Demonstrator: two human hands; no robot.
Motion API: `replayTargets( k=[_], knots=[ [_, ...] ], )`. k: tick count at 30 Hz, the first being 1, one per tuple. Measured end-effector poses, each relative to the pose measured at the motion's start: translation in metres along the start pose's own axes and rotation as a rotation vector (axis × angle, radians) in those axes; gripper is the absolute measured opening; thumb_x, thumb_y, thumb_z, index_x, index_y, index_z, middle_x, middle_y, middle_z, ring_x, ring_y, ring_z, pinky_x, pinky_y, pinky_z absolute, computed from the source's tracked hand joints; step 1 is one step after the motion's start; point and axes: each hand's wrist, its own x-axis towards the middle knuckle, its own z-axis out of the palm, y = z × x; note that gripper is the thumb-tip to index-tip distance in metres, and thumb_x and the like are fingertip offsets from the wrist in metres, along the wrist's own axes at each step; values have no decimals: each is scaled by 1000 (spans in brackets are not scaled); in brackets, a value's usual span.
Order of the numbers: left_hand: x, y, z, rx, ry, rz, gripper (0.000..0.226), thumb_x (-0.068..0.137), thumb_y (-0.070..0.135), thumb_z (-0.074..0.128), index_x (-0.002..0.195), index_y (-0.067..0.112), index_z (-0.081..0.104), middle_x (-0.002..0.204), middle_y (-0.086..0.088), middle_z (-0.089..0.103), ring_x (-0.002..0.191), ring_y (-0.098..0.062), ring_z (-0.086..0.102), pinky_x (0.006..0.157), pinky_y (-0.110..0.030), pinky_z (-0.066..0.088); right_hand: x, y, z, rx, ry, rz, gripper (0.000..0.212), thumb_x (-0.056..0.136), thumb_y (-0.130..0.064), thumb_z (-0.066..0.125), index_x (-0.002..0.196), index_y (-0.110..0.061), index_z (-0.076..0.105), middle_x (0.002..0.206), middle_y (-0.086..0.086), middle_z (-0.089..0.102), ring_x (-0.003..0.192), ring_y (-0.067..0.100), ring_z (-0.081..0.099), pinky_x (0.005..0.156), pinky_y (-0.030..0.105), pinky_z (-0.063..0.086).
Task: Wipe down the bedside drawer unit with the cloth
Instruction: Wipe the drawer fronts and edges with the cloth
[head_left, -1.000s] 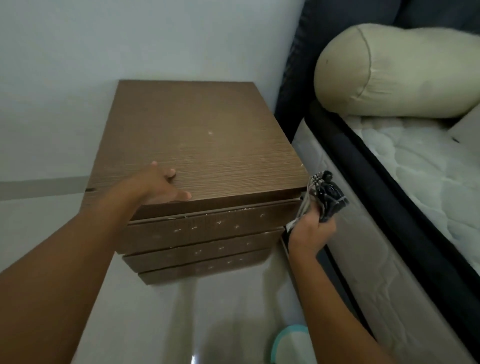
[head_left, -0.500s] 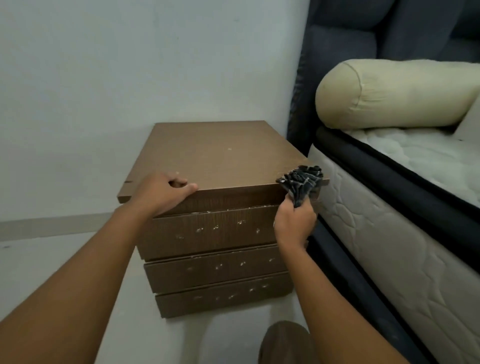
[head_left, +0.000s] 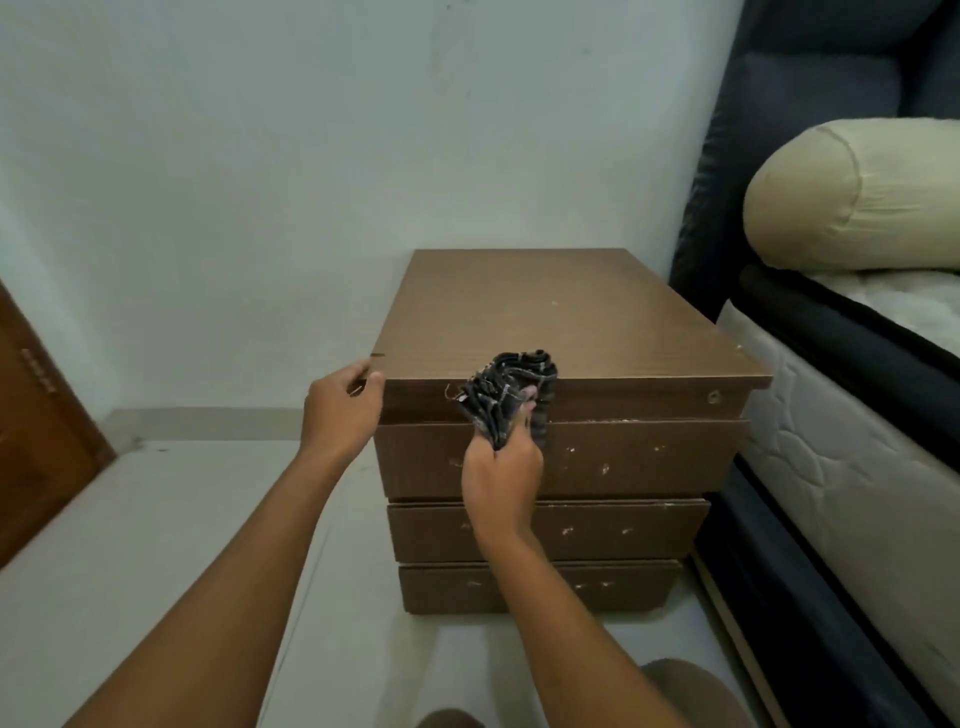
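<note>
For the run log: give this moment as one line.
right hand: grips cloth against top front edge of drawer unit | left hand: holds unit's left front corner | cloth: bunched

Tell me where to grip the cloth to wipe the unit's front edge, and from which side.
Grip the cloth by its gathered lower tail, from the front and below, as the right hand does. It is bunched into a wad, so a low grip leaves the upper folds free against the top front edge of the drawer unit.

Bare floor (head_left: 182, 519) left; bed (head_left: 831, 467) close right
</note>
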Motion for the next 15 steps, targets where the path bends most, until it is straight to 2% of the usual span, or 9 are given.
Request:
replayTargets(
  k=[2,5,7,9,11,13,15],
  knots=[
    [3,-3,-4,-157,-17,-75,33,96,26,55,124,14,68,124,-4,68,116,-20,61,104,-36,46,-13,-7,19,1,-102,-23,76,81,-24,46,152,-22,21,147,8,46,131,25,46,108,42,40],
    [9,-5,-13,-419,-52,-228,21,93,23,56,89,15,74,95,-4,73,92,-18,67,81,-33,56,-26,-18,44,-19,-209,-55,75,80,-27,44,152,-21,23,147,9,46,135,25,42,108,40,39],
    [12,-6,-18,-481,-86,-269,26,94,24,49,94,12,71,97,-6,73,88,-20,67,72,-30,53,-32,-26,56,-29,-263,-58,70,82,-29,43,150,-21,29,145,9,48,134,24,43,108,40,40],
    [16,-10,-23,-486,-124,-266,36,97,28,40,109,9,69,105,-10,72,90,-23,66,73,-32,52,-35,-31,63,-35,-302,-58,67,81,-30,41,147,-21,35,140,10,54,128,26,49,103,40,44],
    [18,-14,-27,-485,-138,-271,39,99,30,36,111,12,68,105,-12,70,90,-24,66,73,-33,52,-33,-34,62,-52,-340,-90,60,82,-29,41,142,-21,43,130,10,60,117,25,56,95,36,48],
    [19,-17,-29,-481,-145,-284,36,97,33,38,107,17,69,105,-11,70,91,-24,66,74,-35,53,-30,-37,50,-24,-424,-119,42,87,-22,44,128,-24,56,106,6,69,89,19,62,74,30,50],
    [17,-18,-27,-498,-127,-298,31,95,34,43,102,20,70,103,-10,70,90,-23,65,70,-34,51,-26,-39,34,13,-514,-106,25,91,-18,47,108,-27,64,83,2,68,67,12,56,58,26,44]
  ],
)
